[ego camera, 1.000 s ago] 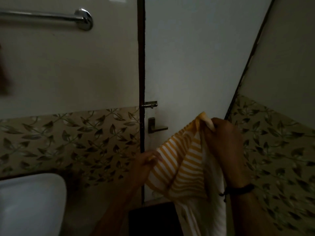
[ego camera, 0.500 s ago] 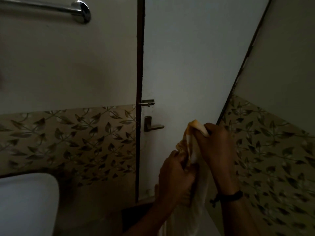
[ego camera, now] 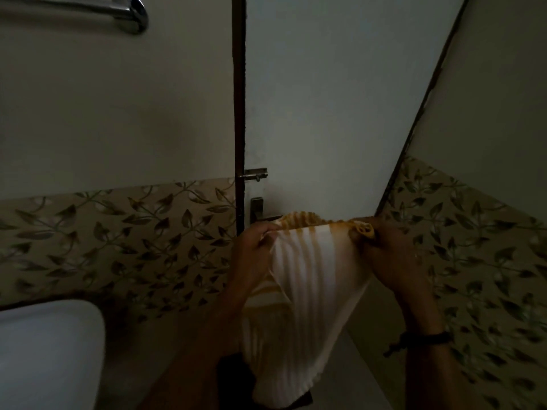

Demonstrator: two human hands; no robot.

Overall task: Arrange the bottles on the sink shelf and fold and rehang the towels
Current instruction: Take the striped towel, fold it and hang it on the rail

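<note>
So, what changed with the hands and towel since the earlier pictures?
The left hand moved left, away from the right hand, spreading the yellow-and-white striped cloth towel, bunched before, flat between them. Both hands kept gripping its top edge. The chrome wall bar is unchanged.

Dim, grainy view with dark lower corners, wide-angle bending at the edges, slight motion blur.
</note>
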